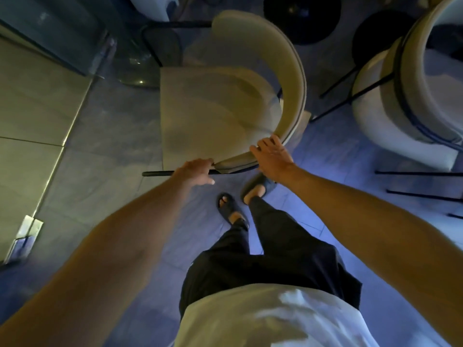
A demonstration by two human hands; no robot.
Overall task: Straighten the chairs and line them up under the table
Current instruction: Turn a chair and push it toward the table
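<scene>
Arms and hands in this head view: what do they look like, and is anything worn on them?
Both forearms are bare, with no sleeves showing. The left hand and right hand wear no gloves; no watch or ring can be made out. A white shirt shows below.

Dim, bluish light washes my view; the chair (pixel 225 103) looks smeared, perhaps by motion, and my forearms (pixel 112 259) stretch wide at the fisheye edges
</scene>
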